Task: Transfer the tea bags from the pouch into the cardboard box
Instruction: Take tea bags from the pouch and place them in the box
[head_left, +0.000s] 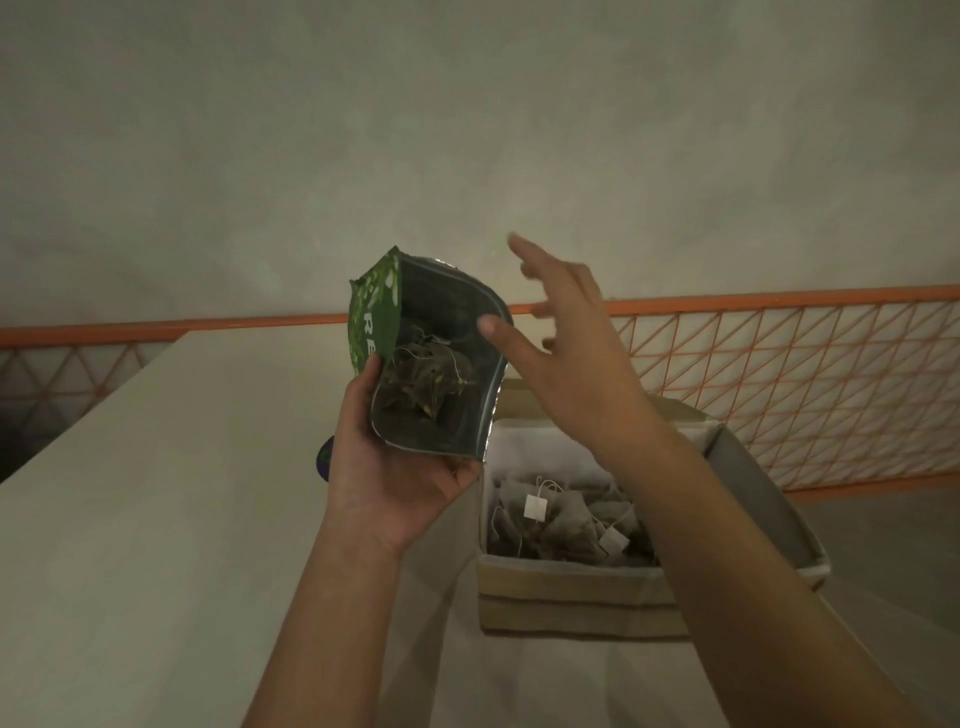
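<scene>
On the pale desk (130, 519), nearest the camera, sat the open cardboard box (571, 597), a heap of tea bags (561, 519) with white tags lying inside it. Just left of the box and above the desk, the left hand (400, 467) gripped the green pouch (431, 358) from below, its mouth gaping toward the camera with more tea bags clustered inside. The right hand (566, 353) hovered beside the pouch's mouth, fingers spread and holding nothing, with an orange mesh fence (779, 384) and a plain wall beyond.
</scene>
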